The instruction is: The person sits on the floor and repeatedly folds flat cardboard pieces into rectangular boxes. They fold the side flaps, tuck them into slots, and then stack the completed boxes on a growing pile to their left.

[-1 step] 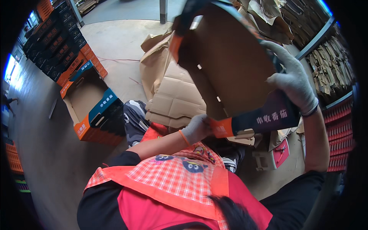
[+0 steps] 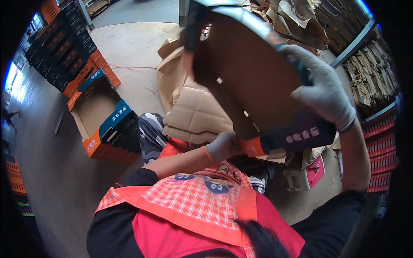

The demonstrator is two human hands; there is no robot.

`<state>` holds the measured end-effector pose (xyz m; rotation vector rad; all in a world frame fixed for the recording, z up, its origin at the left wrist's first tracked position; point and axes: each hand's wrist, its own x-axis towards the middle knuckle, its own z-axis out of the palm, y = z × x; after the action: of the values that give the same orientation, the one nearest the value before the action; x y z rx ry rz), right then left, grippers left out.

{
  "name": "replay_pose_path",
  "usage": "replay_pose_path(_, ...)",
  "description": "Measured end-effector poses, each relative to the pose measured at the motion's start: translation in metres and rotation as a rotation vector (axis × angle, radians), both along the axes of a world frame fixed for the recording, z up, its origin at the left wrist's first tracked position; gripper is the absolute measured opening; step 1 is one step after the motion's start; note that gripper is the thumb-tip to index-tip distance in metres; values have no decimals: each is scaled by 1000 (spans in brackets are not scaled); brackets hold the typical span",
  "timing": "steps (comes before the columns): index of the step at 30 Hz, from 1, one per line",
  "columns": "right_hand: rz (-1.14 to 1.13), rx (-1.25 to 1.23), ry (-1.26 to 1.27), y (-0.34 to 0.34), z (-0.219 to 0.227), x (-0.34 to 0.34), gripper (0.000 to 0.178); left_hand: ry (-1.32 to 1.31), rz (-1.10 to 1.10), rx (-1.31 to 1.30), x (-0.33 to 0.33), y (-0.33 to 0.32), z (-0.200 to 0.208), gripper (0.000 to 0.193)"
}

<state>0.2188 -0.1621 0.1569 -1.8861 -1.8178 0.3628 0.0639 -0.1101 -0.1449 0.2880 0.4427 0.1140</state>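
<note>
An open-topped cardboard box (image 2: pixel 254 73), brown inside with dark blue-green and orange outer walls, is held up tilted in front of me. My left hand (image 2: pixel 224 146), in a pale glove with an orange cuff, is closed on its near left corner; its fingertips are partly hidden. My right hand (image 2: pixel 322 88), also gloved, grips the right wall, with the thumb inside and the fingers over the outside. Beneath the box lies a flattened brown cardboard piece (image 2: pixel 195 109), close to my knees. The far end of the box is blurred.
On the left stands a stack of similar open boxes (image 2: pixel 92 146), with a taller stack (image 2: pixel 64 47) behind it. Crumpled brown paper (image 2: pixel 172 71) lies ahead. A red-and-white stool (image 2: pixel 316 172) bearing a red-handled tool is at right, near red crates (image 2: pixel 380 150) and shelved flat cardboard (image 2: pixel 370 75).
The box has shifted slightly left and tilted a little more, with my right hand moving along with it. My left hand stays at the near corner, nearly still.
</note>
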Motion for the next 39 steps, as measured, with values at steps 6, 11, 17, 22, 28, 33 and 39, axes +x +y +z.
replay_pose_path(6, 205, 265, -94, 25, -40, -26, 57, 70, -309, 1495, -58, 5, 65, 51)
replay_pose_path(11, -47, 702, -73, 39, -50, 16, 41, 84, 656, 2842, -41, 28, 209, 85)
replay_pose_path(17, -160, 581, -629, -2, -31, 26, 33, 237, 51, 2636, 31, 77, 243, 85)
replay_pose_path(22, -200, 257, -280, -19, -23, 52, 23, 165, 32, 2616, 31, 78, 230, 84)
replay_pose_path(28, 47, 169, -709, 19, -28, 48, 28, 83, 233, 2557, 29, 79, 222, 79)
replay_pose_path(33, 21, 39, -568, 53, -61, 56, 24, 44, 184, 2469, 22, 67, 212, 80)
replay_pose_path(39, -261, 120, 398, 62, -51, 52, 24, -29, 852, 2326, 24, 88, 212, 87)
